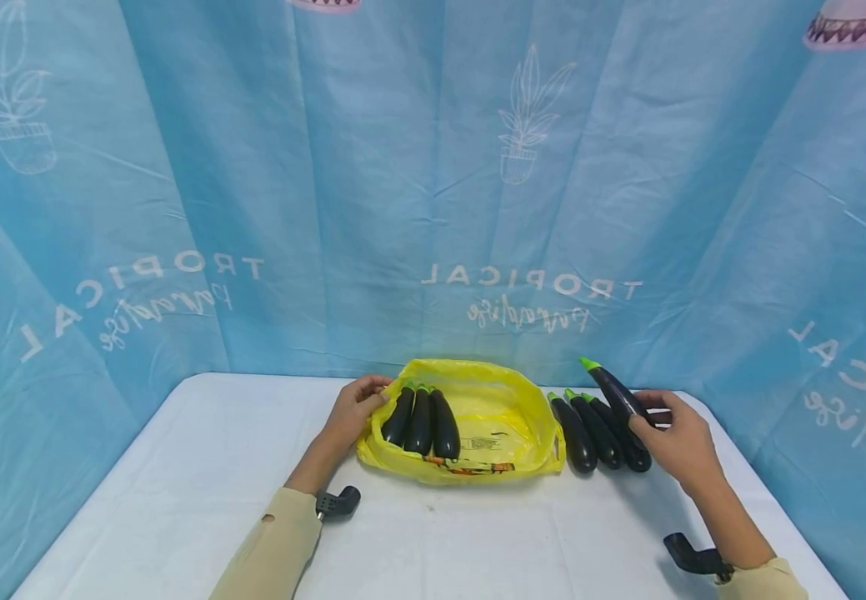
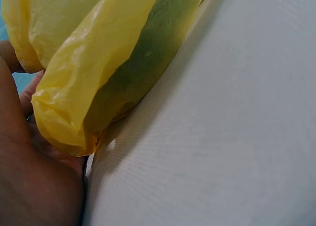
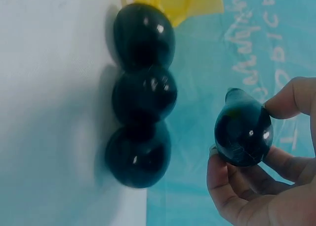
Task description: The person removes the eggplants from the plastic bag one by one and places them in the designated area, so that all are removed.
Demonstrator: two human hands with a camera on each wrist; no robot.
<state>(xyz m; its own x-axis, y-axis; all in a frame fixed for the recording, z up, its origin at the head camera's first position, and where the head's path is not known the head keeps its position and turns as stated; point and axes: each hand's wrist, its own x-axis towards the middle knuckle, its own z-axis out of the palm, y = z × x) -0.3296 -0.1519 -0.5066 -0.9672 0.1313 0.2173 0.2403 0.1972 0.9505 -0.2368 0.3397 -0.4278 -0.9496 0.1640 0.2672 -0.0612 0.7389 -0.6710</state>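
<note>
A yellow plastic bag (image 1: 545, 450) lies with its mouth spread wide, and three dark eggplants (image 1: 419, 423) with green stem ends rest side by side in its left part. My left hand (image 1: 353, 408) holds the bag's left rim; in the left wrist view the yellow film (image 2: 74, 102) sits between thumb and fingers. Raised over the table at the right, one eggplant (image 1: 616, 392) is pinched in my right hand (image 1: 676, 437), its green end pointing up and left. Below it, three more eggplants (image 1: 603, 437) lie in a row just right of the bag. In the right wrist view the held eggplant (image 3: 243, 132) shows its rounded end.
A white-covered table (image 1: 433, 542) bears everything. Behind and beside it hangs a blue printed curtain (image 1: 372, 208). Black wrist-worn devices (image 1: 338, 502) sit on both forearms, near the beige sleeves (image 1: 275, 542).
</note>
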